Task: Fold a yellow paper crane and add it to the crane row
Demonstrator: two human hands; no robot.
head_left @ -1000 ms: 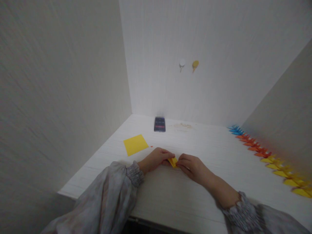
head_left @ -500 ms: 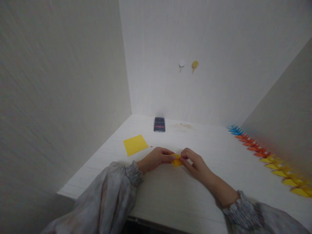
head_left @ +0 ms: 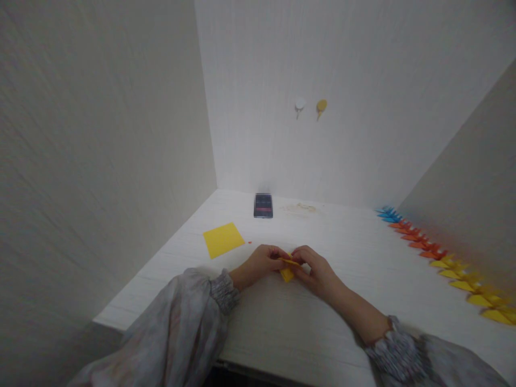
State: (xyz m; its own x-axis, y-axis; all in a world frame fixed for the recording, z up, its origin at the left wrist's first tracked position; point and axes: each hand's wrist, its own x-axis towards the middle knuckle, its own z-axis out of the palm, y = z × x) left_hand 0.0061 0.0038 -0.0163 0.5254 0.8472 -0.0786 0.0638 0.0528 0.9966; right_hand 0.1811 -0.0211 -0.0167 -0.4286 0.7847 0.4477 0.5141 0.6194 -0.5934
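A small folded yellow paper [head_left: 287,270] sits between my two hands, low over the white table [head_left: 346,252]. My left hand [head_left: 260,263] pinches its left side with fingers curled. My right hand [head_left: 314,269] closes on its right side, thumb and fingers pressed onto the fold. Most of the paper is hidden by my fingers.
A flat yellow paper square [head_left: 223,239] lies to the left of my hands. A dark phone [head_left: 263,205] rests near the back wall. Several folded paper shapes, blue [head_left: 389,215], orange [head_left: 419,242] and yellow [head_left: 475,285], line the right wall. Two small hooks [head_left: 310,107] hang on the back wall.
My right hand has moved in over the folded yellow paper and pressed it closer to my left hand. The paper's shape has changed slightly between my fingers.
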